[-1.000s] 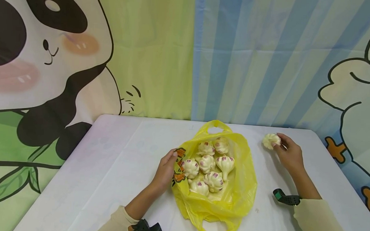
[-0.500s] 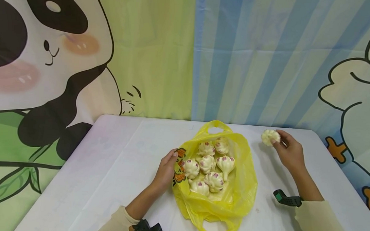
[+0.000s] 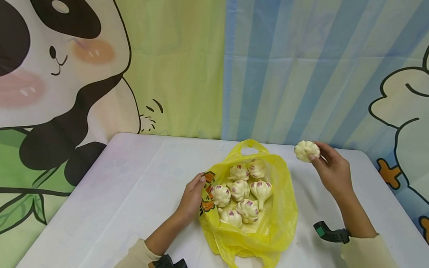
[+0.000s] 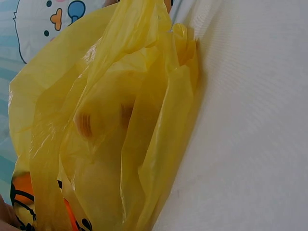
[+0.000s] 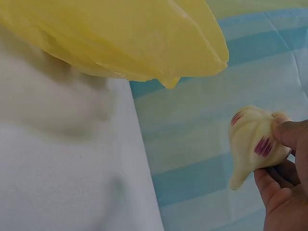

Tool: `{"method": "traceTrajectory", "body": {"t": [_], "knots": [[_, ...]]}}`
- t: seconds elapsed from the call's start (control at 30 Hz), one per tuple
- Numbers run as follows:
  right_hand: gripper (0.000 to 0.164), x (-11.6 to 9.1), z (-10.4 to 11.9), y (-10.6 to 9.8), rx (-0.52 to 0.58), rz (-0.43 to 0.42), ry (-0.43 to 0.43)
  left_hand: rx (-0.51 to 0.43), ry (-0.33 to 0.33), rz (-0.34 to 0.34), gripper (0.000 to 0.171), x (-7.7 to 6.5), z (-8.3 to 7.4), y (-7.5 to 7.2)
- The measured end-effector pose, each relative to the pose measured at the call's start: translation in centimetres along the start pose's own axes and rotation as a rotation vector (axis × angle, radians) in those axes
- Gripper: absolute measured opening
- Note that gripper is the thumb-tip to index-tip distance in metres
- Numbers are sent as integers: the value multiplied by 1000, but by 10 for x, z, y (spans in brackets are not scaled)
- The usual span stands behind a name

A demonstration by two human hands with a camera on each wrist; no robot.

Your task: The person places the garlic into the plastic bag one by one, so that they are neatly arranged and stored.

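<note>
A yellow plastic bag (image 3: 284,215) lies open on the table, its mouth facing up. Inside it sit several white garlic bulbs (image 3: 240,190) with purple streaks. At the bag's left edge, my left hand (image 3: 192,196) grips the rim by the printed orange pattern; in the left wrist view the bag's thin wall hides most of what it contains. To the right of the bag, my right hand (image 3: 334,167) pinches one garlic bulb (image 5: 257,139) between thumb and fingers, raised above the table's far edge. In the right wrist view its stem points downward.
The white table (image 3: 127,194) stretches on both sides of the bag. Behind it hangs a printed curtain (image 3: 291,73) with a panda and blue stripes. Bag handles (image 3: 251,145) stick out at the far and near ends.
My right hand has lifted the garlic bulb higher and carried it slightly left, toward the bag. My left hand and the bag have stayed put.
</note>
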State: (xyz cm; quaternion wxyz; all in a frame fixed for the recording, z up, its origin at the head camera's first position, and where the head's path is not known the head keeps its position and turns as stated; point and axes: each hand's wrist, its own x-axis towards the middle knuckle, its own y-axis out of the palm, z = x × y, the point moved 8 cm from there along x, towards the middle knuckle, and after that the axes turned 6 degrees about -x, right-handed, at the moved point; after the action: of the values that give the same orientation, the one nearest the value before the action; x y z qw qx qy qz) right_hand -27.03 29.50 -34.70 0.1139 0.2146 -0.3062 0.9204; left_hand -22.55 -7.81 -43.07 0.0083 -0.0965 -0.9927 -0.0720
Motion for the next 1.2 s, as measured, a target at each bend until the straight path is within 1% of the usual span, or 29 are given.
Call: {"method": "traceTrajectory", "body": {"t": [0.13, 0.27, 0.43, 0.57, 0.67, 0.77, 0.83, 0.97, 1.1, 1.2], "knots": [[48, 1, 14, 0, 42, 4, -33, 4, -7, 1, 41, 0, 0, 0], [49, 1, 31, -2, 79, -5, -88, 16, -3, 1, 42, 1, 1, -1], [49, -2, 52, -2, 99, -3, -144, 16, 0, 0, 43, 2, 0, -1], [51, -4, 65, -1, 118, 14, -186, 27, 0, -1, 43, 2, 0, 0], [52, -5, 74, 2, 163, 48, -233, 33, -5, -5, 43, 2, 1, -1], [53, -8, 84, 7, 233, 116, -286, 32, -7, -9, 43, 1, 2, -2], [52, -10, 90, 11, 247, 156, -308, 29, -7, -8, 43, 1, 2, -2], [50, -13, 97, 19, 267, 220, -312, 26, -7, -4, 43, 1, 2, -1], [49, -16, 103, 26, 327, 261, -312, 25, -9, -4, 43, 0, 1, -1], [49, -20, 106, 32, 340, 286, -323, 20, -8, -1, 44, 0, 1, 0]]}}
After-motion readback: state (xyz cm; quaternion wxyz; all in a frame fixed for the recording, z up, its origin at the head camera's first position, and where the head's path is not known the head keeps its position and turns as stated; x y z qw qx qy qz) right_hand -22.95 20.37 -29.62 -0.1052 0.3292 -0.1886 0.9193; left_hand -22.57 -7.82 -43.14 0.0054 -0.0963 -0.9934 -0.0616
